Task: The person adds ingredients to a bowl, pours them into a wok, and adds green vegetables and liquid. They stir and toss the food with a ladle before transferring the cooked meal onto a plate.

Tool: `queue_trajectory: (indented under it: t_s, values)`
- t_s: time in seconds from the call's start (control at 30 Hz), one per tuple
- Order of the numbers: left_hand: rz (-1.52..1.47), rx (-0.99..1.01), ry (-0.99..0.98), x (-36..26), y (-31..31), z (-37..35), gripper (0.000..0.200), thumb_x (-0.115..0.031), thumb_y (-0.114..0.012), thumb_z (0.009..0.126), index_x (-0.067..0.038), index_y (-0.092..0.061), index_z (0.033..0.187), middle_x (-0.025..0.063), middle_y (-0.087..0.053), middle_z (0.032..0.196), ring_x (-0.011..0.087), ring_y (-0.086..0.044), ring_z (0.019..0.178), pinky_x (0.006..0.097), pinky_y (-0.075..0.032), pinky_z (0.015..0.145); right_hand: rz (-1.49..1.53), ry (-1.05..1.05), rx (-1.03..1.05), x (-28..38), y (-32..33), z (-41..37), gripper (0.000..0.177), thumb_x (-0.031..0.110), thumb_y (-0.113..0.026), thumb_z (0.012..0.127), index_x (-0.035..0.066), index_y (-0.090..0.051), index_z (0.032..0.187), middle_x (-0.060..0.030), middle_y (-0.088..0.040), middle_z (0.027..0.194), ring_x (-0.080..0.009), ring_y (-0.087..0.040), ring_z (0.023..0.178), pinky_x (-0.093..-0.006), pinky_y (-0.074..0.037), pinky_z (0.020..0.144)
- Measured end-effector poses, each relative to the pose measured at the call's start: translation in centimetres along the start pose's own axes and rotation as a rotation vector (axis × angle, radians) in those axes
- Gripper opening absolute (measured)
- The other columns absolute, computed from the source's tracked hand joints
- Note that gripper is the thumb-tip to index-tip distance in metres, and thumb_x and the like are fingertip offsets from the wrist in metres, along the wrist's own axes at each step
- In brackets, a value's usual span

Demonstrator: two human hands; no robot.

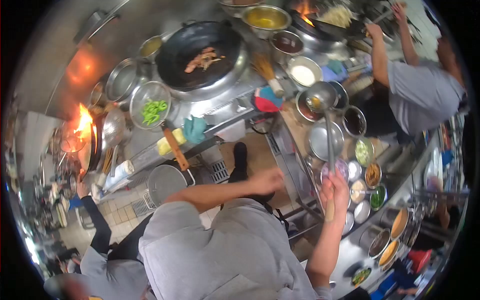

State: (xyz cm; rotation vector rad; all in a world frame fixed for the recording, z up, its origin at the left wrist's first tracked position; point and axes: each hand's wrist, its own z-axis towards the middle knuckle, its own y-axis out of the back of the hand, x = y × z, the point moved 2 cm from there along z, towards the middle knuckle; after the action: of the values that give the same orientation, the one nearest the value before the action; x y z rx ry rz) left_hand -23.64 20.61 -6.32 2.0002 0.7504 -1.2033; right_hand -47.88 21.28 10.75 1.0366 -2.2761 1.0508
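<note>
My right hand (pixel 333 192) grips the wooden end of a long steel ladle (pixel 320 96). Its bowl, holding a little yellowish liquid, hangs over the round sauce containers (pixel 306 111) on the counter. My left hand (pixel 267 180) hovers with fingers curled at waist height, over the floor between stove and counter, and nothing shows in it. A large black wok (pixel 202 55) with a few meat pieces sits on the burner ahead. A steel bowl of green pepper pieces (pixel 151 106) stands to its left.
Several small seasoning bowls (pixel 371 176) line the counter at right. A wooden-handled pan (pixel 175 146), a blue cloth (pixel 194 128) and a pot (pixel 165 182) lie by the stove. One co-worker (pixel 420 90) cooks over flames at top right, and another person (pixel 100 235) stands near a flame (pixel 82 122) at left.
</note>
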Motion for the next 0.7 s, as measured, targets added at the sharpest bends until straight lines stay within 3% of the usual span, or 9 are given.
queue_trajectory:
  t_s: [0.03, 0.07, 0.1, 0.17, 0.27, 0.4, 0.5, 0.7]
  values:
    - [-0.021, -0.264, 0.065, -0.7, 6.2, -1.5, 0.035, -0.026, -0.073, 0.090, -0.007, -0.060, 0.116, 0.0076, -0.069, 0.094, 0.0174, -0.068, 0.084, 0.0351, -0.055, 0.077, 0.005, 0.001, 0.014, 0.1, -0.5, -0.1, 0.028, 0.011, -0.057, 0.101, 0.008, -0.054, 0.129, -0.0013, -0.051, 0.069, -0.0076, -0.040, 0.040, -0.0259, -0.031, 0.034]
    - [0.077, -0.564, -0.052, 3.7, 10.5, -1.8, 0.037, -0.022, -0.075, 0.088, -0.005, -0.059, 0.116, 0.0110, -0.068, 0.096, 0.0183, -0.067, 0.078, 0.0356, -0.055, 0.074, 0.009, 0.005, 0.026, 0.3, -1.0, 0.0, 0.031, 0.011, -0.057, 0.101, 0.008, -0.053, 0.132, -0.0011, -0.050, 0.069, -0.0078, -0.039, 0.040, -0.0258, -0.030, 0.033]
    - [0.238, -0.729, 0.081, 1.2, 15.9, -4.5, 0.040, -0.026, -0.075, 0.084, -0.003, -0.062, 0.115, 0.0170, -0.067, 0.107, 0.0319, -0.067, 0.097, 0.0433, -0.053, 0.086, 0.034, 0.001, 0.062, 0.3, -1.4, 0.1, 0.035, 0.011, -0.055, 0.101, 0.007, -0.051, 0.136, -0.0015, -0.050, 0.069, -0.0079, -0.039, 0.039, -0.0257, -0.030, 0.033]
    - [0.575, -1.057, 0.056, 4.8, 22.8, -7.2, 0.068, -0.038, -0.079, 0.082, -0.002, -0.054, 0.134, 0.0218, -0.061, 0.120, 0.0390, -0.061, 0.109, 0.0470, -0.050, 0.094, 0.081, -0.012, 0.129, 0.4, -2.8, 0.8, 0.043, 0.009, -0.053, 0.102, 0.005, -0.047, 0.144, -0.0022, -0.050, 0.069, -0.0081, -0.037, 0.038, -0.0256, -0.030, 0.032]
    - [0.727, -1.116, 0.401, 9.2, 27.6, -8.2, 0.101, -0.052, -0.082, 0.077, -0.004, -0.037, 0.153, 0.0266, -0.056, 0.125, 0.0446, -0.054, 0.117, 0.0504, -0.046, 0.099, 0.223, -0.042, 0.266, -0.1, -7.6, 1.9, 0.049, 0.006, -0.048, 0.103, 0.004, -0.039, 0.151, -0.0041, -0.050, 0.071, -0.0079, -0.036, 0.038, -0.0255, -0.029, 0.031]
    - [0.547, -0.834, 0.627, 9.6, 29.7, -6.8, 0.118, -0.061, -0.083, 0.070, -0.007, -0.028, 0.160, 0.0274, -0.056, 0.122, 0.0432, -0.054, 0.114, 0.0515, -0.045, 0.098, 0.186, -0.131, 0.369, -1.0, -15.4, 5.0, 0.052, 0.006, -0.047, 0.103, 0.005, -0.036, 0.154, -0.0054, -0.050, 0.072, -0.0078, -0.036, 0.037, -0.0248, -0.029, 0.030]
    - [0.540, -0.790, 0.662, 10.0, 30.6, -6.5, 0.124, -0.067, -0.083, 0.068, -0.007, -0.025, 0.160, 0.0279, -0.056, 0.124, 0.0422, -0.052, 0.117, 0.0512, -0.044, 0.101, 0.091, -0.204, 0.353, -2.3, -21.2, 8.7, 0.052, 0.007, -0.049, 0.103, 0.006, -0.037, 0.154, -0.0040, -0.050, 0.072, -0.0076, -0.036, 0.038, -0.0248, -0.028, 0.030]
    - [0.495, -0.785, 0.617, 9.9, 31.0, -7.1, 0.115, -0.057, -0.085, 0.068, -0.007, -0.032, 0.156, 0.0228, -0.051, 0.121, 0.0388, -0.050, 0.115, 0.0511, -0.041, 0.099, -0.398, -0.182, 0.359, -6.0, -32.4, 15.3, 0.056, 0.006, -0.057, 0.099, 0.011, -0.043, 0.153, -0.0009, -0.050, 0.069, -0.0092, -0.042, 0.039, -0.0278, -0.038, 0.034]
